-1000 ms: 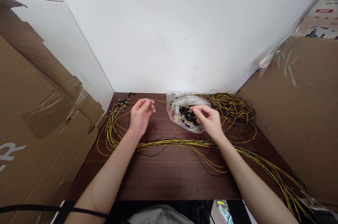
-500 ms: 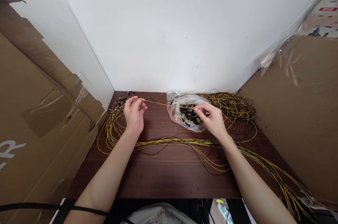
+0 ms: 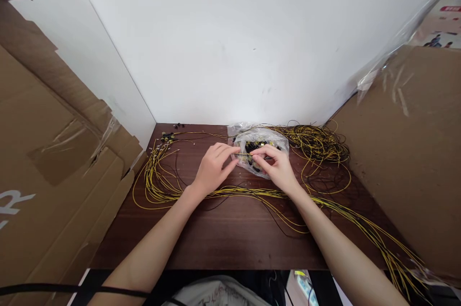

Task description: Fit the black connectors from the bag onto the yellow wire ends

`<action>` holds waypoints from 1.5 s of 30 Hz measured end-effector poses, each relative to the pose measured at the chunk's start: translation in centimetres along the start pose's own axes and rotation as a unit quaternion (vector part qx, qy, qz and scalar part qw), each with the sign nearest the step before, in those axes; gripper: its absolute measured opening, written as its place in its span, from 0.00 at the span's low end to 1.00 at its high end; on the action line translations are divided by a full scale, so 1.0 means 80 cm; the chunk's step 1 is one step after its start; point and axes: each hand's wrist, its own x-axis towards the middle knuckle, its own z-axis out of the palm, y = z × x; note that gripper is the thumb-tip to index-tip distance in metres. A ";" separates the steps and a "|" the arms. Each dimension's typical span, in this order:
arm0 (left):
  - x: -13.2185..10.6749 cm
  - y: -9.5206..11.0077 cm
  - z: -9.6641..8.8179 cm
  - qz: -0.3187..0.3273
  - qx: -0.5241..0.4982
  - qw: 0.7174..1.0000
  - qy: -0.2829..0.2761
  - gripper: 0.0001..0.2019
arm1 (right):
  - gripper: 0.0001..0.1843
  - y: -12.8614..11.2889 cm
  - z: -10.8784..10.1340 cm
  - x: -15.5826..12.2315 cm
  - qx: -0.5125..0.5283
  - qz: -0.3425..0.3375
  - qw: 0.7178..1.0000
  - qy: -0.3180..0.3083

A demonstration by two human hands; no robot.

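Observation:
My left hand (image 3: 212, 170) and my right hand (image 3: 275, 167) meet in front of a clear plastic bag (image 3: 264, 140) that holds several small black parts. Both hands have thumb and fingers pinched together close to the bag's near edge, fingertips almost touching. What they pinch is too small to make out. A thin yellow wire (image 3: 201, 134) runs from the bag toward the back left corner. A long bundle of yellow wires (image 3: 245, 194) lies across the dark wooden table (image 3: 223, 238) just under my wrists.
A tangled heap of yellow and black wires (image 3: 317, 142) lies at the back right. More wire loops (image 3: 154, 181) sit at the left, with small black parts (image 3: 167, 137) near the back corner. Cardboard sheets (image 3: 54, 152) lean at left, and a cardboard box (image 3: 406, 152) stands at right.
My left hand has moved right from the back left wires to the bag, closing in on my right hand. The right hand shifted slightly left and stays at the bag.

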 end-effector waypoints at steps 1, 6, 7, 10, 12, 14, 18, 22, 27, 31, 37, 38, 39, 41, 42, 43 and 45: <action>-0.002 -0.001 0.003 0.004 0.005 1.000 -0.018 0.12 | 0.12 0.000 0.001 0.000 0.021 0.014 1.000 -0.003; -0.006 -0.010 0.008 -0.002 0.000 1.000 -0.006 0.11 | 0.14 -0.003 -0.002 0.002 0.084 0.074 0.994 0.004; -0.006 -0.012 0.007 -0.007 -0.004 1.000 0.009 0.11 | 0.15 -0.003 -0.003 0.002 0.088 0.087 0.992 0.005; -0.004 -0.013 0.002 -0.039 -0.027 0.998 0.050 0.11 | 0.17 -0.004 -0.007 0.004 0.113 0.133 0.985 -0.004; -0.001 -0.012 -0.001 -0.075 -0.047 0.994 0.066 0.11 | 0.19 -0.004 -0.009 0.005 0.137 0.158 0.978 -0.010; 0.002 -0.010 -0.004 -0.108 -0.075 0.989 0.064 0.11 | 0.20 -0.003 -0.010 0.005 0.153 0.169 0.974 -0.010; 0.006 -0.008 -0.007 -0.136 -0.119 0.983 0.017 0.09 | 0.20 0.000 -0.011 0.006 0.154 0.161 0.975 0.005; 0.005 -0.013 -0.010 -0.141 -0.091 0.986 0.004 0.09 | 0.19 0.003 -0.015 0.006 0.112 0.140 0.984 0.005; 0.002 -0.026 -0.015 -0.114 0.031 0.992 0.035 0.09 | 0.16 0.005 -0.021 0.005 -0.009 0.061 0.998 0.022; 0.001 -0.033 -0.018 -0.128 0.096 0.984 0.072 0.08 | 0.16 0.006 -0.025 0.005 0.006 0.086 0.996 0.020; 0.000 -0.040 -0.025 -0.120 0.217 0.966 0.073 0.06 | 0.15 0.004 -0.033 0.006 0.016 0.078 0.996 0.026; 0.000 -0.042 -0.027 -0.111 0.239 0.962 0.070 0.06 | 0.14 0.003 -0.034 0.006 0.011 0.066 0.997 0.024; 0.000 -0.044 -0.029 -0.105 0.255 0.959 0.069 0.06 | 0.13 0.001 -0.035 0.006 0.003 0.053 0.998 0.021; -0.001 -0.046 -0.033 -0.102 0.273 0.954 0.072 0.07 | 0.12 0.000 -0.036 0.006 -0.007 0.035 0.999 0.016; -0.001 -0.046 -0.034 -0.103 0.277 0.952 0.077 0.07 | 0.11 -0.001 -0.036 0.007 -0.004 0.035 0.999 0.015; 0.000 -0.046 -0.034 -0.104 0.277 0.952 0.082 0.07 | 0.11 -0.001 -0.035 0.007 0.003 0.041 0.999 0.015; 0.000 -0.042 -0.034 -0.091 0.270 0.954 0.094 0.07 | 0.12 0.000 -0.032 0.007 0.030 0.067 0.997 0.022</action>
